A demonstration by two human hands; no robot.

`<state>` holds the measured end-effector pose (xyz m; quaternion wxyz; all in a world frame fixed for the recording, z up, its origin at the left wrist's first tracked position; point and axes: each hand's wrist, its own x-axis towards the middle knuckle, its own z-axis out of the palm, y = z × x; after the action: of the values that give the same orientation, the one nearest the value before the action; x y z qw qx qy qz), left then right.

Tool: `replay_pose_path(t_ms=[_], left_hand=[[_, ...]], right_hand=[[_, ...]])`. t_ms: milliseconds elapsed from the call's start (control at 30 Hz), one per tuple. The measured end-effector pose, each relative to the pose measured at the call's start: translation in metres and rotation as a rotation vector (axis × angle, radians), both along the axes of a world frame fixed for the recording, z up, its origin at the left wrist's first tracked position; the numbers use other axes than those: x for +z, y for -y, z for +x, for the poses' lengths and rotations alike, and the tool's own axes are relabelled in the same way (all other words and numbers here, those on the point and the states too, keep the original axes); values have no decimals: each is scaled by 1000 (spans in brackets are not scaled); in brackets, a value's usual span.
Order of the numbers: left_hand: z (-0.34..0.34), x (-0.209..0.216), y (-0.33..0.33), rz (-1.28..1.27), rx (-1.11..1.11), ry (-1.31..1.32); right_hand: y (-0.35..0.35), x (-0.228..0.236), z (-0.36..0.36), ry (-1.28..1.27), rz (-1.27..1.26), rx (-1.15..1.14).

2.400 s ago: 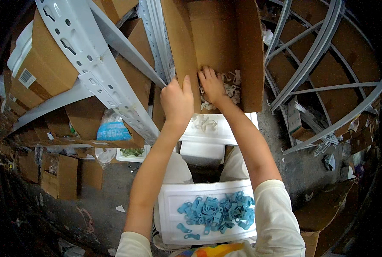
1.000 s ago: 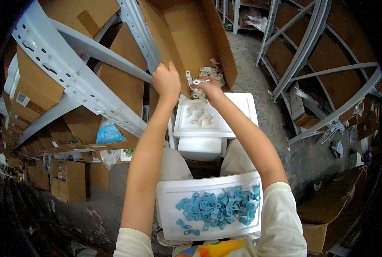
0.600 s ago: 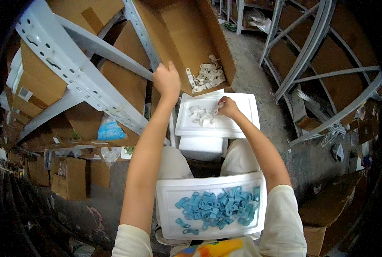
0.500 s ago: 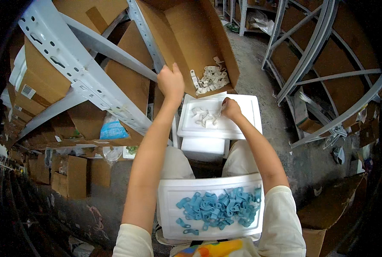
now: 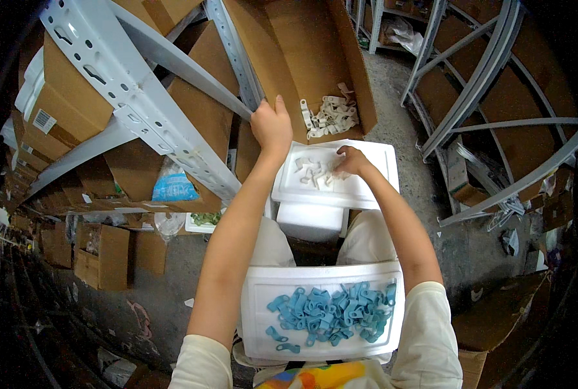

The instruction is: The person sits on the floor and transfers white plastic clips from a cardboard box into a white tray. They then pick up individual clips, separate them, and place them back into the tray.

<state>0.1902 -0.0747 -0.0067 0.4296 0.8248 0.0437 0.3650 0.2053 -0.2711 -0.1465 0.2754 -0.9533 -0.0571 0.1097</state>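
Observation:
My left hand [image 5: 273, 128] grips the near-left edge of a long cardboard box [image 5: 295, 58], its thumb pointing up. Small white plastic clips [image 5: 333, 115] lie heaped at the box's near end. Just in front, a white foam lid [image 5: 376, 185] carries a loose scatter of more white clips [image 5: 313, 172]. Over the right side of that scatter, my right hand [image 5: 354, 162] reaches down with fingers apart; its fingertips are close to the clips, and I see none held. Across my lap rests a second white foam lid [image 5: 258, 324] with a pile of blue clips [image 5: 333, 313].
A white foam block [image 5: 310, 220] stands under the front lid, between my knees. Grey metal shelving [image 5: 107, 71] with cardboard boxes rises close on the left. More metal racks [image 5: 477, 97] stand at the right. An open carton [image 5: 104, 256] sits on the floor at left.
My right hand's fingers have gone from a pinch to spread apart above the white clips. More clips lie near it on the lid. The whole view has shifted slightly.

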Motion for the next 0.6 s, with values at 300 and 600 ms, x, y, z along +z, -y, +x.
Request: replay_pose_path(t_ms=[300, 600], left_hand=[[-2, -10, -4, -38, -16, 20], [-10, -12, -9, 24, -32, 3]], right_hand=[[22, -2, 3, 40, 258, -68], [-36, 96, -71, 260, -263, 180]])
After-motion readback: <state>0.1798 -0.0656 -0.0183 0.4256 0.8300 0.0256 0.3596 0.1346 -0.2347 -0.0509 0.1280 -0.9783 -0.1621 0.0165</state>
